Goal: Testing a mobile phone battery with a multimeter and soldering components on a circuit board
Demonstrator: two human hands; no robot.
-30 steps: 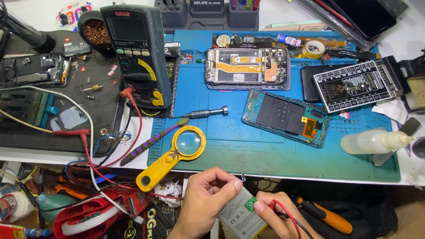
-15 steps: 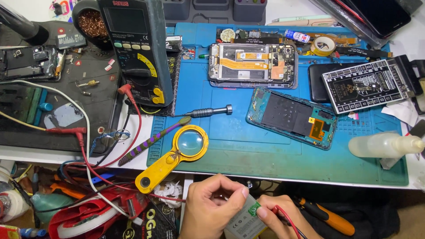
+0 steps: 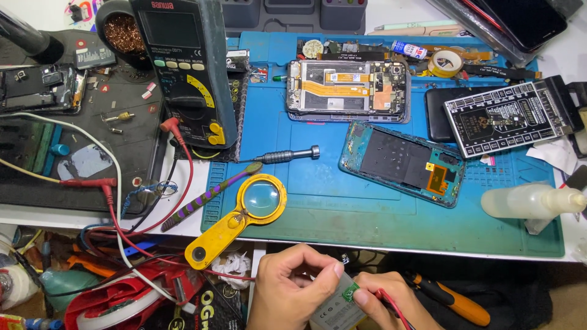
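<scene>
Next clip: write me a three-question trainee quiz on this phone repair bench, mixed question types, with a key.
1. True or false: the yellow magnifying glass lies on the black mat at far left.
2. Which thing lies just beyond the magnifier's lens?
A. metal screwdriver
B. roll of tape
C. white squeeze bottle
3. What do the left hand and right hand hold between them?

Key:
1. False; it lies at the near left corner of the blue work mat, handle hanging over the table edge.
2. A.
3. A flat grey phone battery, with a red probe lead in the right hand.
</scene>
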